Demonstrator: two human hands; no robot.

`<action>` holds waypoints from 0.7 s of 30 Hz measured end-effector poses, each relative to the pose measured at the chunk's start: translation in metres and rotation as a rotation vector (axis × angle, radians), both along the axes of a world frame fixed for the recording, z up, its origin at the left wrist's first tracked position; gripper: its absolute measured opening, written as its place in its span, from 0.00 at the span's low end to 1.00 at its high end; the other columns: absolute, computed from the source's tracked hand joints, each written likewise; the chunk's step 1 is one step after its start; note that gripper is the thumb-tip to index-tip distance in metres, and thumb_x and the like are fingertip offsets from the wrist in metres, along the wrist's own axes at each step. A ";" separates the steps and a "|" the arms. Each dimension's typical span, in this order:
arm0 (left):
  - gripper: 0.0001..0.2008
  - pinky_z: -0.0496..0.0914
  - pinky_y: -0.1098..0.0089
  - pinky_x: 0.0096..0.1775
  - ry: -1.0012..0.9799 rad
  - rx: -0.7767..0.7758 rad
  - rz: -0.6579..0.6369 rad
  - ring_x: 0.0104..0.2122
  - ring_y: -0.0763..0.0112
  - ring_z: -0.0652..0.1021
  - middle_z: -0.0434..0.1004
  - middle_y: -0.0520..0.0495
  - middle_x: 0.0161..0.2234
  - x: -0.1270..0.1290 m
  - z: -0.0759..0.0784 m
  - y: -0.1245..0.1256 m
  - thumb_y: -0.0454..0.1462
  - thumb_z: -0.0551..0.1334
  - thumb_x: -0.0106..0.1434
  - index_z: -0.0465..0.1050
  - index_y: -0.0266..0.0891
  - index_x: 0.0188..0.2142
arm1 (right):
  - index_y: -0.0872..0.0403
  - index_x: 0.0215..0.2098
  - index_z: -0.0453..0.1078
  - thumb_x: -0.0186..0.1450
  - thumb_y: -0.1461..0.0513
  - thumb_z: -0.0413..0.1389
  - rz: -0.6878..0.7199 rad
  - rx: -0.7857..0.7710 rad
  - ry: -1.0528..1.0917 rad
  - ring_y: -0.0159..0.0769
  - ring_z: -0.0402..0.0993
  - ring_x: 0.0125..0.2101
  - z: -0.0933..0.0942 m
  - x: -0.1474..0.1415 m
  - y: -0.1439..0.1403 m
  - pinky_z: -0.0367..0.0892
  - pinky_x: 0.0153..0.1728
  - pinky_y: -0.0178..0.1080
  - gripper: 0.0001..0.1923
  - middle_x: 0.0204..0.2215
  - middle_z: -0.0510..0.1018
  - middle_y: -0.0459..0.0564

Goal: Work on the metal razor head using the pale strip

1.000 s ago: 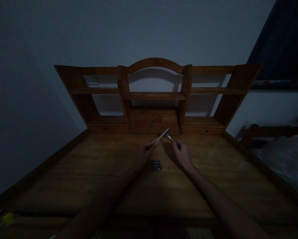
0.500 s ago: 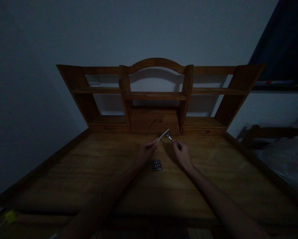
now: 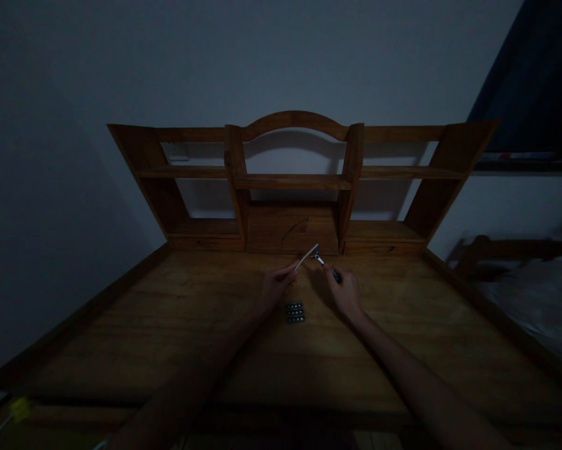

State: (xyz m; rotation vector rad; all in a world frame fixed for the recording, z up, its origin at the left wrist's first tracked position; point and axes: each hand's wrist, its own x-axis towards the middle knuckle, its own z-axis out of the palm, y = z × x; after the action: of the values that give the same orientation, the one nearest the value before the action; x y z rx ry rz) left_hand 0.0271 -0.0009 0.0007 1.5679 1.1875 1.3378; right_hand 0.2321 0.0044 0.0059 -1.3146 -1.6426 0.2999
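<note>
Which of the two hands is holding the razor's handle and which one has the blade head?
The right hand grips the dark razor handle; the left hand pinches the pale flat head.

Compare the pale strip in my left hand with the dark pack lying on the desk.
The pale strip is long, thin and light-coloured; the dark pack is short, blocky and black. The strip is held tilted in the air by the left hand; the pack lies flat on the desk, untouched. Both are small.

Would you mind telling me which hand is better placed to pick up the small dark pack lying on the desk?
Probably the left hand: the pack lies just beside and below it. Both hands are busy, though, the left pinching the pale strip and the right hand holding the razor.
</note>
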 end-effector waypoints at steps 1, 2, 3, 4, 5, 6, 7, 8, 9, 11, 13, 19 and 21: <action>0.27 0.64 0.72 0.33 -0.003 0.006 0.000 0.28 0.73 0.71 0.76 0.49 0.29 0.000 -0.001 0.001 0.49 0.63 0.60 0.73 0.38 0.54 | 0.55 0.22 0.66 0.68 0.47 0.46 0.001 0.002 -0.001 0.30 0.61 0.20 0.001 0.000 0.000 0.49 0.23 0.33 0.26 0.17 0.64 0.43; 0.27 0.64 0.72 0.33 -0.003 0.013 -0.005 0.29 0.72 0.71 0.76 0.49 0.29 -0.001 -0.002 0.001 0.49 0.63 0.60 0.73 0.38 0.55 | 0.56 0.22 0.66 0.68 0.47 0.46 0.005 0.000 -0.001 0.30 0.61 0.20 0.001 0.000 -0.001 0.49 0.23 0.33 0.26 0.17 0.65 0.43; 0.26 0.65 0.72 0.34 -0.001 0.021 -0.007 0.29 0.72 0.71 0.76 0.49 0.29 -0.001 -0.003 0.002 0.49 0.63 0.61 0.73 0.38 0.55 | 0.56 0.23 0.67 0.68 0.47 0.46 0.006 -0.003 0.001 0.30 0.62 0.20 0.002 0.000 -0.001 0.50 0.23 0.33 0.26 0.17 0.65 0.43; 0.25 0.64 0.72 0.34 0.003 0.030 -0.007 0.29 0.72 0.71 0.76 0.49 0.30 -0.002 -0.004 0.003 0.49 0.62 0.61 0.73 0.39 0.54 | 0.56 0.23 0.67 0.68 0.47 0.46 0.007 -0.005 0.005 0.30 0.62 0.20 0.002 0.000 -0.002 0.50 0.23 0.33 0.26 0.17 0.65 0.43; 0.25 0.64 0.72 0.34 0.007 0.036 -0.004 0.29 0.72 0.71 0.76 0.49 0.30 -0.002 -0.005 0.004 0.49 0.62 0.61 0.73 0.39 0.54 | 0.56 0.23 0.67 0.68 0.47 0.46 0.007 -0.006 0.009 0.30 0.62 0.20 0.003 0.000 -0.002 0.50 0.23 0.33 0.26 0.17 0.65 0.43; 0.25 0.64 0.72 0.35 0.011 0.038 -0.002 0.29 0.72 0.71 0.76 0.49 0.30 -0.003 -0.006 0.004 0.49 0.62 0.61 0.73 0.39 0.54 | 0.56 0.23 0.67 0.68 0.47 0.46 0.008 -0.005 0.012 0.30 0.62 0.21 0.003 0.000 -0.002 0.50 0.23 0.33 0.26 0.18 0.65 0.43; 0.25 0.64 0.72 0.35 0.015 0.036 -0.004 0.29 0.72 0.71 0.76 0.49 0.30 -0.003 -0.006 0.004 0.49 0.62 0.61 0.73 0.39 0.54 | 0.56 0.23 0.67 0.68 0.47 0.46 0.011 -0.002 0.013 0.30 0.62 0.21 0.003 0.000 -0.003 0.50 0.24 0.33 0.26 0.18 0.65 0.43; 0.25 0.64 0.72 0.35 0.017 0.030 -0.010 0.30 0.72 0.71 0.76 0.49 0.30 -0.003 -0.005 0.004 0.49 0.62 0.61 0.73 0.40 0.54 | 0.56 0.23 0.67 0.68 0.47 0.46 0.011 0.003 0.013 0.30 0.62 0.21 0.003 0.000 -0.003 0.50 0.24 0.33 0.26 0.18 0.65 0.43; 0.25 0.64 0.72 0.34 0.016 0.023 -0.015 0.30 0.72 0.71 0.76 0.49 0.30 -0.004 -0.005 0.003 0.49 0.62 0.61 0.73 0.40 0.54 | 0.56 0.23 0.67 0.68 0.47 0.46 0.013 0.006 0.011 0.30 0.62 0.21 0.002 0.000 -0.002 0.50 0.24 0.33 0.26 0.18 0.65 0.43; 0.25 0.64 0.72 0.34 0.015 0.009 -0.019 0.29 0.72 0.71 0.76 0.49 0.30 -0.003 -0.003 0.002 0.50 0.62 0.61 0.74 0.39 0.54 | 0.55 0.23 0.66 0.69 0.47 0.46 0.019 0.008 0.007 0.30 0.62 0.21 0.002 0.000 -0.002 0.50 0.24 0.33 0.26 0.17 0.64 0.43; 0.26 0.63 0.73 0.33 0.006 0.003 -0.015 0.29 0.72 0.71 0.76 0.49 0.29 -0.003 -0.002 0.001 0.51 0.62 0.60 0.74 0.39 0.53 | 0.55 0.22 0.65 0.69 0.47 0.46 0.018 0.011 0.002 0.30 0.61 0.21 0.002 0.000 -0.002 0.50 0.24 0.33 0.25 0.17 0.64 0.43; 0.26 0.65 0.71 0.36 -0.005 0.013 -0.015 0.30 0.70 0.71 0.77 0.49 0.31 -0.003 -0.005 0.004 0.51 0.62 0.60 0.74 0.39 0.53 | 0.55 0.22 0.66 0.69 0.47 0.47 -0.014 0.017 -0.007 0.30 0.62 0.20 0.003 0.000 -0.002 0.50 0.24 0.33 0.25 0.17 0.65 0.43; 0.26 0.66 0.71 0.36 -0.005 0.020 -0.007 0.31 0.70 0.72 0.78 0.48 0.31 -0.003 -0.006 0.005 0.51 0.62 0.60 0.74 0.40 0.54 | 0.55 0.23 0.67 0.69 0.47 0.46 -0.018 0.016 -0.012 0.31 0.62 0.20 0.004 0.000 -0.002 0.50 0.24 0.34 0.25 0.18 0.66 0.44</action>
State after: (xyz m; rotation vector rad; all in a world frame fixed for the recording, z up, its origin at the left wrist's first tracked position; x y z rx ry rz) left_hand 0.0237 0.0036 -0.0055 1.5800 1.1683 1.3522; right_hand 0.2326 0.0027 0.0098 -1.3212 -1.6392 0.2676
